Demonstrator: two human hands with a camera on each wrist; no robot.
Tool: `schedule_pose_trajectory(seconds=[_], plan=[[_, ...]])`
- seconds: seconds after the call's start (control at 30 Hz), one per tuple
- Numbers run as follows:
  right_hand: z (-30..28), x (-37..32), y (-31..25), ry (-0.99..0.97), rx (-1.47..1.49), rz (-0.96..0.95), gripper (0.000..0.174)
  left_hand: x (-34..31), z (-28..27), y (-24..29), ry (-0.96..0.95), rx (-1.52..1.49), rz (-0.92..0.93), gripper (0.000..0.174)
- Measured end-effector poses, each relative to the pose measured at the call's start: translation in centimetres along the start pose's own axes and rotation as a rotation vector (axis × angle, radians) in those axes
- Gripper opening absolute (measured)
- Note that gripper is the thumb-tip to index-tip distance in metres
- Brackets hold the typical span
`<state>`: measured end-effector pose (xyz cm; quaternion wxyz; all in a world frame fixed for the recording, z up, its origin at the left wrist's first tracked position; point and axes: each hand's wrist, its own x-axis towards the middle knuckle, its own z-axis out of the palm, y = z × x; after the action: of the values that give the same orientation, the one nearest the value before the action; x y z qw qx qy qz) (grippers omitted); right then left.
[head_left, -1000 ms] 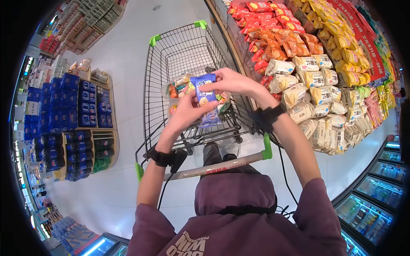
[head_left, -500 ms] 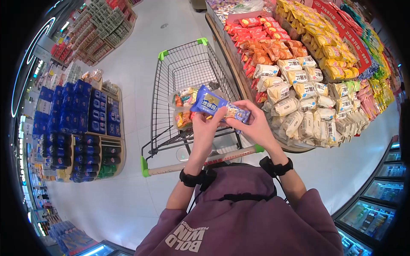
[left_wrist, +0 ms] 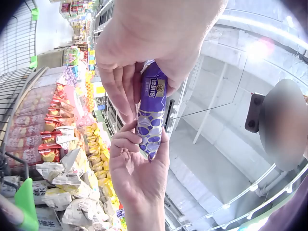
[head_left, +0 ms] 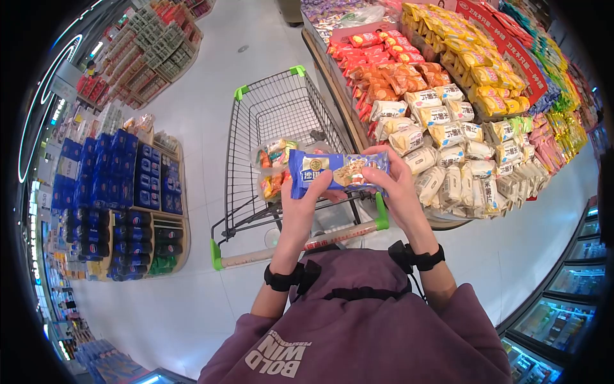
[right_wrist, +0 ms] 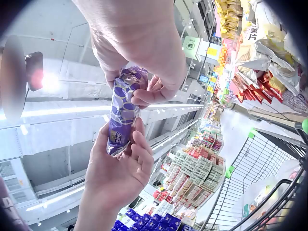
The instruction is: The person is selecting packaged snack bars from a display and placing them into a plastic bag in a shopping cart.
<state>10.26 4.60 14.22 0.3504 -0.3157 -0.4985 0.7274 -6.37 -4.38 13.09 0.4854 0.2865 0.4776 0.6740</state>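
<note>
The display shelf (head_left: 337,96) stood just right of the person, its bagged snacks (head_left: 448,134) heaped to the edge. The shopping cart (head_left: 256,128) stood beside it on smooth floor (head_left: 211,77). Neither hand rested on the cart handle (head_left: 307,246). Risk, as judged: a nudge from the body could roll the unattended cart into the shelf and dislodge bags.

Clear tubs (head_left: 274,168) of food lay in the near end of the cart basket. The blue snack packet (head_left: 336,171) was held level above that end, between the tubs and the handle.

The left hand (head_left: 299,206) was closed on the packet's left end, thumb across the front. The right hand (head_left: 398,189) pinched the right end between its curled fingers (right_wrist: 147,98) and thumb. Both grips sat at the ends only, and the middle was unsupported.

Risk, as judged: the glossy wrapper could slip from either pinch. The packet would then drop onto the tubs, or past the handle to the floor. Too firm a squeeze could instead crush the contents.
</note>
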Motion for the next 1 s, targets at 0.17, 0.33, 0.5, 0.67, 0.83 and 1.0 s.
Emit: schedule_pose_trajectory(seconds=[0.17,0.33,0.5,0.67,0.83,1.0], plan=[[0.3,-1.1,-0.1,0.004,-0.016,-0.016,0.036,-0.8,-0.3,0.0,-0.008,0.024,-0.001,0.026],[0.2,-2.1,1.0,0.027,-0.024,0.008,0.035,-1.9,-1.0,-1.1,-0.006,0.037,-0.030,0.026],[0.4,-3.4,1.5,0.073,-0.035,0.038,0.038,-3.1,-1.6,-0.8,-0.056,0.114,-0.038,0.024],[0.8,-3.8,2.2,0.044,-0.044,0.048,0.037,-4.1,-3.3,0.3,-0.149,0.216,-0.048,0.029],[3.3,-4.1,3.7,-0.053,-0.037,0.088,0.040,-6.6,-6.6,0.5,-0.068,0.287,-0.068,0.030],[6.0,-4.8,6.3,-0.025,-0.128,0.049,0.036,-9.8,-9.7,-1.8,-0.091,0.779,0.059,0.040]])
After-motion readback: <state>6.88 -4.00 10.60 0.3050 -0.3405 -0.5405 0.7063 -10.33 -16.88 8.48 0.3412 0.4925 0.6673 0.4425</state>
